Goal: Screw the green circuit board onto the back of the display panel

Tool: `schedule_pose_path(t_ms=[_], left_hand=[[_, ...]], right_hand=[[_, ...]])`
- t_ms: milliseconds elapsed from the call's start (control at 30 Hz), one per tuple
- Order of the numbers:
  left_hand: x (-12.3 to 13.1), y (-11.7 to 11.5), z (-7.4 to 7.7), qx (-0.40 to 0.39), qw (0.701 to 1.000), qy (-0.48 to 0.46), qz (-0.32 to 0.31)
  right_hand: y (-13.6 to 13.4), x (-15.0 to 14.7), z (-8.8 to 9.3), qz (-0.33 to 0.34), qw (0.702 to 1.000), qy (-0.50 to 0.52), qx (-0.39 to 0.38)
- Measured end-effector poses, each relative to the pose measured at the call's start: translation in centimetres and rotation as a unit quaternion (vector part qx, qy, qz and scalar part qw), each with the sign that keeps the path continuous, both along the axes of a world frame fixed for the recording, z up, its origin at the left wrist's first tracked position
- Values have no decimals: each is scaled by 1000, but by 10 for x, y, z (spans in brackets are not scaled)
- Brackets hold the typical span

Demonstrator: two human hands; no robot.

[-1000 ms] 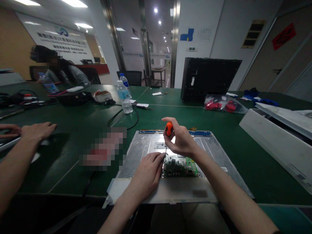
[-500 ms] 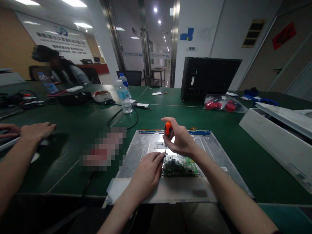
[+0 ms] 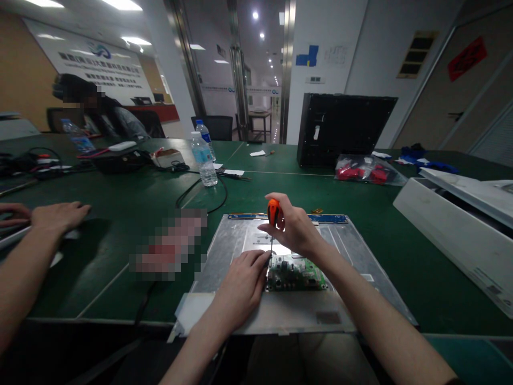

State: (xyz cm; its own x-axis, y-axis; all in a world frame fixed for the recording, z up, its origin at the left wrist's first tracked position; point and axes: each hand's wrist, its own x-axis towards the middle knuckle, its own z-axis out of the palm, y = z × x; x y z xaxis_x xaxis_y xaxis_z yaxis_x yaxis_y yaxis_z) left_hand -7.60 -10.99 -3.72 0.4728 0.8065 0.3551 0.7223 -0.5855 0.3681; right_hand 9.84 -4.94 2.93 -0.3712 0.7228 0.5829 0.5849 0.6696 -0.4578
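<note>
My right hand (image 3: 296, 227) is closed around the orange and black handle of a screwdriver (image 3: 273, 213), its thumb stretched out to the left. The thin shaft stands nearly upright, with the tip down at the upper left corner of a green circuit board (image 3: 296, 275). Beside that tip, my left hand (image 3: 246, 278) has its fingers drawn together along the board's left edge. Whatever those fingertips pinch is hidden. Under the board lies a flat silver display panel (image 3: 352, 251), with a blue strip (image 3: 328, 218) along its far edge.
A co-worker's hands (image 3: 56, 216) rest at the left. Two water bottles (image 3: 204, 160), a black cable (image 3: 186, 195) and a blurred-out pinkish item (image 3: 172, 246) lie left of the panel. Behind stand a black monitor casing (image 3: 344, 131) and a bag of red pieces (image 3: 368, 171); a white casing (image 3: 460, 230) is at right.
The screwdriver handle has turned and tipped slightly to the left. My right thumb has extended away from it. My left hand and the board have stayed put.
</note>
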Motion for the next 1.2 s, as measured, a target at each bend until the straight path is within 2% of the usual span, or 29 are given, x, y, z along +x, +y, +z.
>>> schedule_pose_path(t_ms=[267,433,533,633,733,800,1067,1200], left_hand=[[0,-1,2,-8,1000,5,4],[0,-2,3,-17,1000,0,16],[0,-3,1,-23,999,-11,21],[-1,-2,1,-32,999,-20,20],[-1,-2,2,-40,999,-23,18],[-1,-2,3,-40,999,-24,17],[1,-3,5,-36,999,-19,15],[1,-3,6,-36,999,-20,18]], right_hand=[[1,4,5,-27,997,64,32],[2,12,14,-115,985,105,74],[2,14,22,-144,987,44,63],[3,13,26,-157,981,-114,-8],[9,12,23,-132,951,-255,-112],[14,14,18,-110,938,-292,-152],[32,15,-1,-27,930,-319,-178],[34,8,-6,-10,927,-330,-180]])
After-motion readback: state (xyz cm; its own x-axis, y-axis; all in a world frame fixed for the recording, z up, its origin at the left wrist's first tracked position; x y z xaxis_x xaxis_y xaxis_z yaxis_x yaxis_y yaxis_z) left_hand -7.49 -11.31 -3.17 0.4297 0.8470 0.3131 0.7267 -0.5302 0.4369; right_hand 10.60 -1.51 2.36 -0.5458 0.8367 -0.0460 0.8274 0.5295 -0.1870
